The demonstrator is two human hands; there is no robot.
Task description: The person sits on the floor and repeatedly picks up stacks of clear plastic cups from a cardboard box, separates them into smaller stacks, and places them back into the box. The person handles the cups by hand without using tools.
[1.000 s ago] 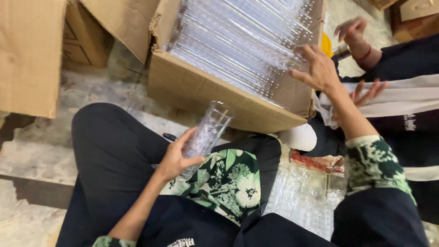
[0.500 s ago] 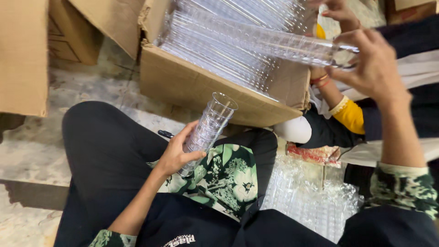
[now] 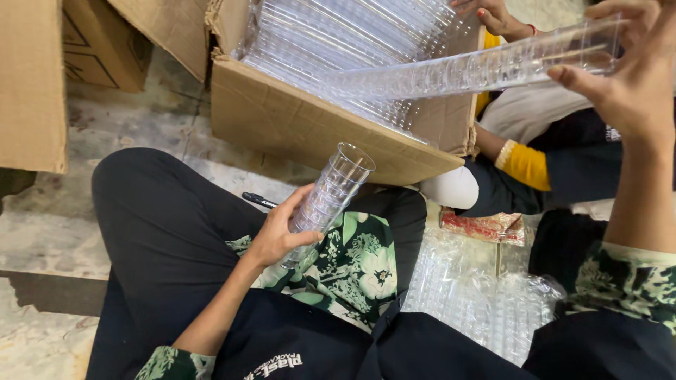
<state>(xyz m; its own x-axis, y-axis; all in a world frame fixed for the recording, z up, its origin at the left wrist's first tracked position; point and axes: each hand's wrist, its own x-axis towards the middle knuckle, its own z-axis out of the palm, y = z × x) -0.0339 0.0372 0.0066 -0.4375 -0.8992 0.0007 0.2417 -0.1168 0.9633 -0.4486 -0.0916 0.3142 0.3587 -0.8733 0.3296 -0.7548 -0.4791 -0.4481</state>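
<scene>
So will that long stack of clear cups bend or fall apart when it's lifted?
Probably bendy: the long stack of clear cups spans far from the right hand. Likely light, since one hand lifts it. It may slide apart if tilted, being only nested.

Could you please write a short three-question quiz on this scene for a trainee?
1. True or false: the left hand holds a short stack of clear cups.
2. What does the right hand grip? A) a pen B) a long stack of clear cups C) tape
3. What lies on the floor by the knee?

Key: 1 true; 2 B; 3 a black marker, near the cardboard box.
</scene>
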